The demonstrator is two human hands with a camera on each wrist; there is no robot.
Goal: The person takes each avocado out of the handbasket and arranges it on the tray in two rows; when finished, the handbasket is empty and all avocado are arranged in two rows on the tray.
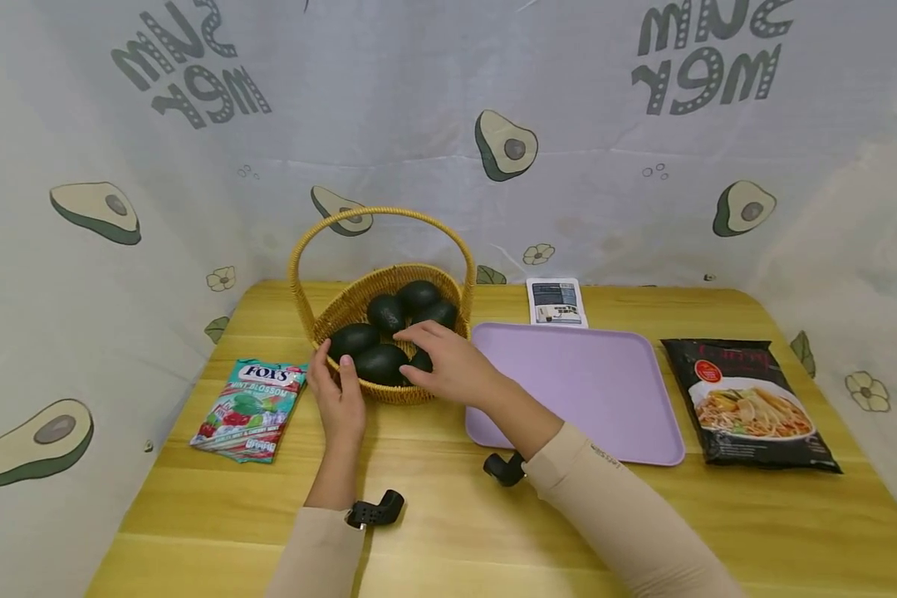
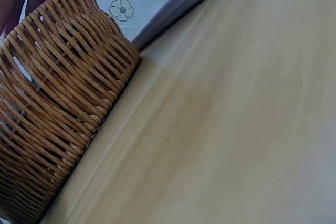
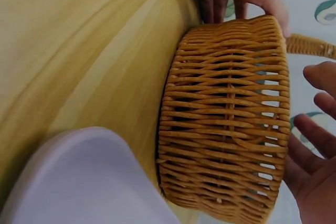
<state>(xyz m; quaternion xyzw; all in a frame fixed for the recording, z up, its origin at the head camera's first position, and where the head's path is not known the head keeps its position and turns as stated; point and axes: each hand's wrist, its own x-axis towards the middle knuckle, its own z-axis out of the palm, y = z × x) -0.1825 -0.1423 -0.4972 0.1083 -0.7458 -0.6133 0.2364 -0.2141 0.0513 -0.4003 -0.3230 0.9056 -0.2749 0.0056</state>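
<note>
Sleeves: beige sleeves [image 1: 613, 515] reach in from the near side, a black wrist mount [image 1: 377, 508] at the left wrist.
Left hand: the left hand [image 1: 340, 411] rests against the basket's left-front wall and rim, thumb apart from fingers.
Right hand: the right hand [image 1: 452, 363] hangs over the right-front rim, thumb and fingers spread apart, clamped on nothing.
Basket: the yellow wicker basket [image 1: 399, 395] stands on the wooden table [image 1: 433, 540].
Nearest avocado: a half-hidden avocado [image 1: 422, 360] lies inside the basket, between the right thumb and fingertips; its long axis and any contact cannot be told.
Front avocado: the front avocado [image 1: 379, 365] lies just left of the right thumb tip, long axis roughly left to right.
Other avocados: the left avocado [image 1: 355, 340] sits nearer the left hand; three more avocados [image 1: 386, 313] lie farther back.
Edges and room: the handle [image 1: 384, 212] arches from left rim to right, behind the right hand; the near rim is uncovered from above.
Right side: a lavender tray [image 1: 575, 390] lies just beside the basket, under the right forearm; a black noodle packet [image 1: 751, 403] lies beyond its right edge.
Left side: a Fox's candy bag [image 1: 250, 411].
Far side: a white packet [image 1: 556, 301] behind the tray, then an avocado-print curtain [image 1: 419, 124].
</note>
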